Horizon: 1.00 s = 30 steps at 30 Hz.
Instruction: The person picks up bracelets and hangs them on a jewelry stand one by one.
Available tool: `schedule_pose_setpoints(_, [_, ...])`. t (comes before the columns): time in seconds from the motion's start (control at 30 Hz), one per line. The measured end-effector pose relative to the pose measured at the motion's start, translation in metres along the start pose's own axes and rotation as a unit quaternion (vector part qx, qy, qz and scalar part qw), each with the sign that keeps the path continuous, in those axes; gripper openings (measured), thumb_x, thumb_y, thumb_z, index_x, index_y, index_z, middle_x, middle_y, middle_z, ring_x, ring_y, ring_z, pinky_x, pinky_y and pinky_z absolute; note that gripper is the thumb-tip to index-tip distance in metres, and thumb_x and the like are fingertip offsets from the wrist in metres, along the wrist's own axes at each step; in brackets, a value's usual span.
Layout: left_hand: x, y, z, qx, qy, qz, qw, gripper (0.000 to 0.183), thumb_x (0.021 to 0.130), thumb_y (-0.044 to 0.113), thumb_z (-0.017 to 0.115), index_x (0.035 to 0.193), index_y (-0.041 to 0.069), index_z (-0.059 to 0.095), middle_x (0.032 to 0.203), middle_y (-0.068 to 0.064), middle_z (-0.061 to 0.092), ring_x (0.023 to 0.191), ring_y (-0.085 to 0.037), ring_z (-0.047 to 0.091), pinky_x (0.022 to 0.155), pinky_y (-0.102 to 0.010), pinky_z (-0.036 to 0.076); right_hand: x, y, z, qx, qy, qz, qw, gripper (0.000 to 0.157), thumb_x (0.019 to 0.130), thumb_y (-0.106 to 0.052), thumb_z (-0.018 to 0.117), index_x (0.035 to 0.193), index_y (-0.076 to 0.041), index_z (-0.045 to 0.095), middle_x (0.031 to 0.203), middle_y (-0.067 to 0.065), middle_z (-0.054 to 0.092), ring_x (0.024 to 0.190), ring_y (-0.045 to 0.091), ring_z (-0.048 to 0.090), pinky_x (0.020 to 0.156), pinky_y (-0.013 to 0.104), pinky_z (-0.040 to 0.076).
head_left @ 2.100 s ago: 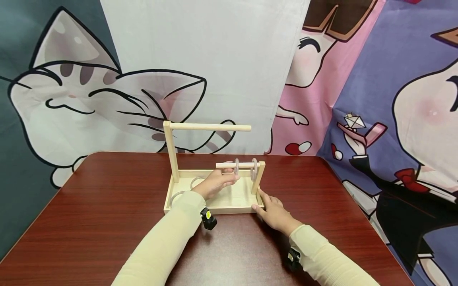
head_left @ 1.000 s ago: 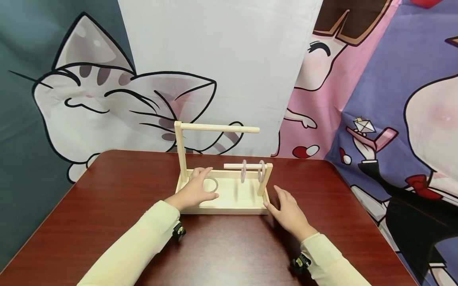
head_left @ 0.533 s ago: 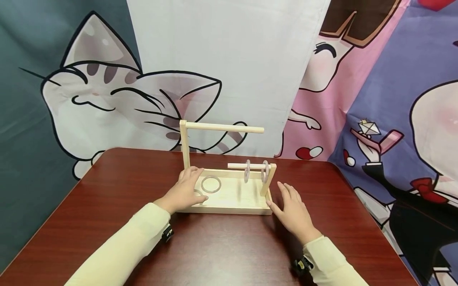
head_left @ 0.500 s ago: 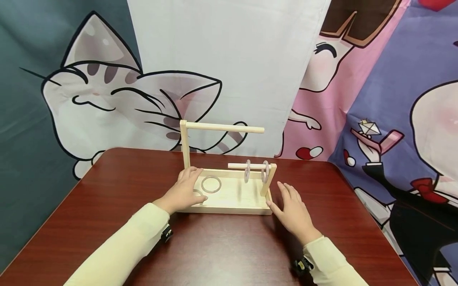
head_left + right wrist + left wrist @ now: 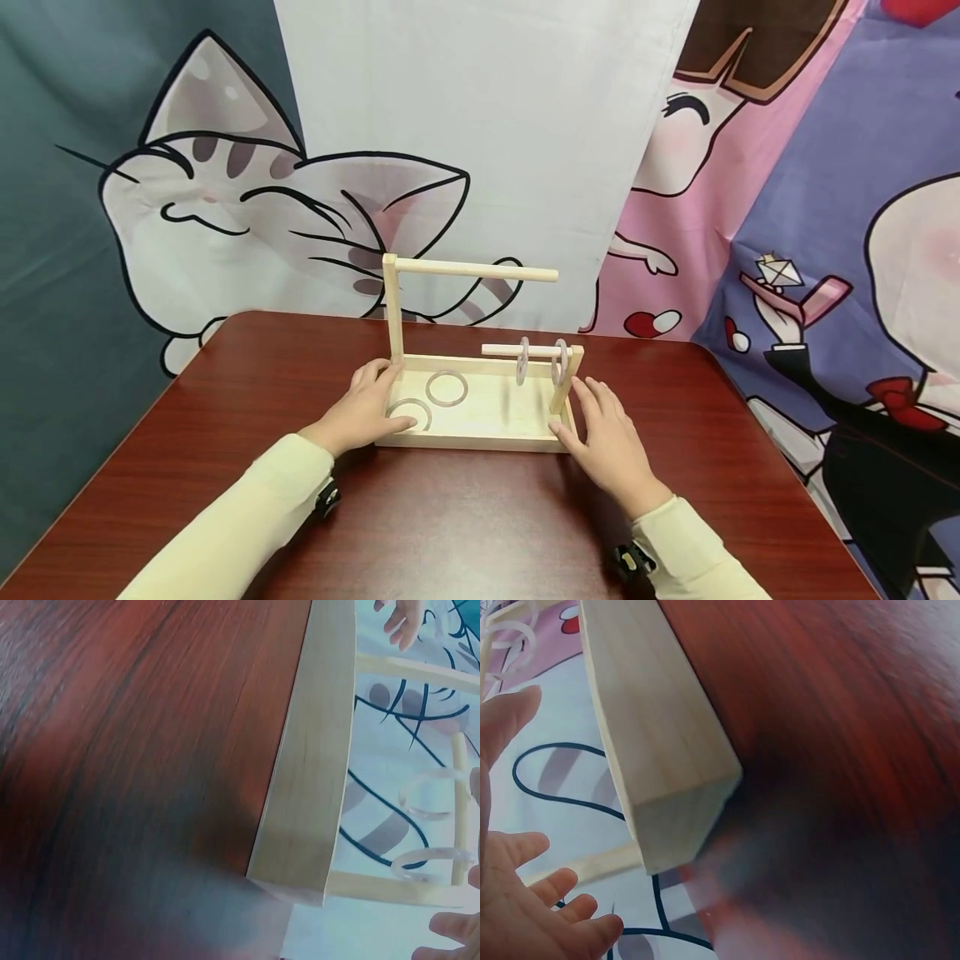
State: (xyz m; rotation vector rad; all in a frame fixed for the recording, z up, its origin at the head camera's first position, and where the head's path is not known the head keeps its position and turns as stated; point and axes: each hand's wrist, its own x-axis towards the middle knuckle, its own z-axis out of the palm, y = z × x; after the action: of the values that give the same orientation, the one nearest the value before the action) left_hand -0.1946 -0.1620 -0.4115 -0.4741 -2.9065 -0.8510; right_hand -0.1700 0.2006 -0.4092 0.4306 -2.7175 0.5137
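Note:
A pale wooden tray carries a tall post with a long upper rod on its left and a short post with a lower rod on its right. Two pale rings hang on the lower rod, one ring mid-rod and another ring close to the post. Inside the tray lie two more, a ring farther back and a ring at the left front. My left hand is spread at the tray's left end, thumb over the front corner. Fingers extended, my right hand is at the right end.
The tray stands on a reddish-brown table. Behind the table hangs a printed cloth with cartoon figures. Black wrist cameras sit at both sleeves.
My left hand has left the ring on the lower rod and moved left to the tray's end, uncovering the flat rings. The right hand stays by the right end; the head view has shifted slightly.

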Motion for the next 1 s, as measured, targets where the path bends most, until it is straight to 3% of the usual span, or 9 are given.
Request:
schedule_pose_setpoints(0.47, [-0.014, -0.022, 0.000, 0.009, -0.021, -0.035, 0.9991, 0.089, 0.080, 0.041, 0.076, 0.147, 0.001, 0.033, 0.144, -0.027, 0.029, 0.134, -0.044, 0.024, 0.099, -0.060, 0.037, -0.001, -0.021, 0.002, 0.006, 0.002, -0.056, 0.998, 0.073, 0.085, -0.045, 0.069, 0.144, -0.010, 0.042, 0.143, 0.019, 0.043, 0.133, 0.040, 0.039, 0.098, 0.060, 0.038])
schedule_pose_setpoints(1.0, [-0.020, -0.033, 0.004, -0.006, -0.031, -0.033, 0.9989, 0.087, 0.081, 0.042, 0.074, 0.146, 0.000, 0.036, 0.143, -0.028, 0.032, 0.132, -0.046, 0.027, 0.100, -0.061, 0.035, -0.003, -0.036, 0.006, -0.002, 0.016, -0.089, 0.996, 0.072, 0.084, -0.044, 0.070, 0.142, -0.010, 0.045, 0.139, 0.020, 0.046, 0.130, 0.038, 0.042, 0.094, 0.058, 0.041])
